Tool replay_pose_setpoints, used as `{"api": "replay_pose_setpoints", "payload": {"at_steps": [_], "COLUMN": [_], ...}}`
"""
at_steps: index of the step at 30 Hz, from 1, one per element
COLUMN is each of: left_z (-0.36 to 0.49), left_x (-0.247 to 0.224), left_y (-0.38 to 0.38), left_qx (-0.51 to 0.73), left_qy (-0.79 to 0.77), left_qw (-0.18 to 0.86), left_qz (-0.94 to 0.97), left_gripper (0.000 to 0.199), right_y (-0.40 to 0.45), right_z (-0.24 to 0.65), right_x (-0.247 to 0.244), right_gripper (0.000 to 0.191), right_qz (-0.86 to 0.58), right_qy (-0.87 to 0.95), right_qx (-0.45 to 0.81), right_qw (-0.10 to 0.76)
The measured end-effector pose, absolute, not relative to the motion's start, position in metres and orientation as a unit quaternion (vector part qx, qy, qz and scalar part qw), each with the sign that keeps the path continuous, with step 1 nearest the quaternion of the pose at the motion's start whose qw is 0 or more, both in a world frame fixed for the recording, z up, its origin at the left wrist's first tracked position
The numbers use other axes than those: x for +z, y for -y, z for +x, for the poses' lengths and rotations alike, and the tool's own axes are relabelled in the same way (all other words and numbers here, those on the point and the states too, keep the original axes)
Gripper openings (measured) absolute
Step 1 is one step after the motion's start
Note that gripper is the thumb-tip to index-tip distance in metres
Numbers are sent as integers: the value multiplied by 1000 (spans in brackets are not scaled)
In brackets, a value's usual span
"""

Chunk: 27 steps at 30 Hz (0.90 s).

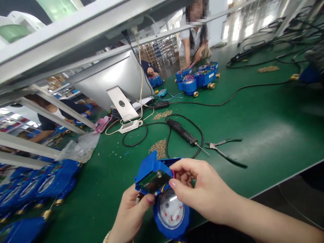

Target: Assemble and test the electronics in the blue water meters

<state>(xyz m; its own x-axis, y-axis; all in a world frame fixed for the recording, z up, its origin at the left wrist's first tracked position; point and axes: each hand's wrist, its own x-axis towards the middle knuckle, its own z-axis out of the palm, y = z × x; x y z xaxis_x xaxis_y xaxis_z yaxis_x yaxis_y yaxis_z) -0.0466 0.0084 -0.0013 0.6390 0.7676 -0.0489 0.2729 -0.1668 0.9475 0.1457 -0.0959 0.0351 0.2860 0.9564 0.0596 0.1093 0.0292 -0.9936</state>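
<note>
Blue water meter [164,195], round white dial facing up, open blue electronics box on top with wires showing, tilted, held above the green surface [265,118].

— What sort of place is this?

— A factory assembly hall. A long green bench [265,111] runs far back, with blue water meters [197,79] in batches far off and more meters [37,189] near left.

— And tools?

— An electric screwdriver [182,132], pliers [224,152] and heaps of screws [159,147] lie mid-bench. A monitor [111,79] stands under a metal frame [76,30], and a co-worker [193,40] bends over meters at the far end, storage racks [154,50] behind.
</note>
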Motion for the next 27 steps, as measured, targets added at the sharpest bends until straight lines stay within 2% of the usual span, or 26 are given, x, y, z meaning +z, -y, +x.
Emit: {"api": "replay_pose_setpoints", "payload": {"at_steps": [3, 6, 9, 12, 15, 17, 19, 22, 27], "left_z": [-43, -43, -47, -52, -55, -53, -50, -45, -47], "left_x": [0, -1, -10, -23, -29, -27, -21, -11, -10], "left_y": [-3, -2, -6, -10, -11, -9, -6, 1, 4], "left_qx": [267, 290, 300, 310, 310, 308, 308, 320, 313], "left_qy": [-343, -339, -322, -306, -300, -309, -324, -338, -321], "left_qw": [519, 527, 585, 646, 663, 646, 610, 541, 472], "left_qz": [735, 723, 681, 627, 612, 627, 654, 700, 759], "left_gripper": [30, 23, 23, 26, 31, 32, 34, 31, 23], "right_y": [96, 95, 95, 94, 94, 95, 96, 97, 97], "right_z": [144, 144, 148, 151, 149, 146, 144, 141, 142], "right_x": [31, 32, 34, 35, 34, 35, 35, 34, 31], "right_gripper": [10, 10, 11, 23, 26, 19, 13, 13, 14], "right_qz": [-600, -585, -543, -452, -410, -455, -523, -580, -598], "right_qy": [484, 487, 458, 402, 377, 405, 457, 512, 541], "right_qx": [323, 328, 429, 569, 608, 550, 438, 292, 218], "right_qw": [549, 560, 558, 557, 566, 571, 572, 562, 549]}}
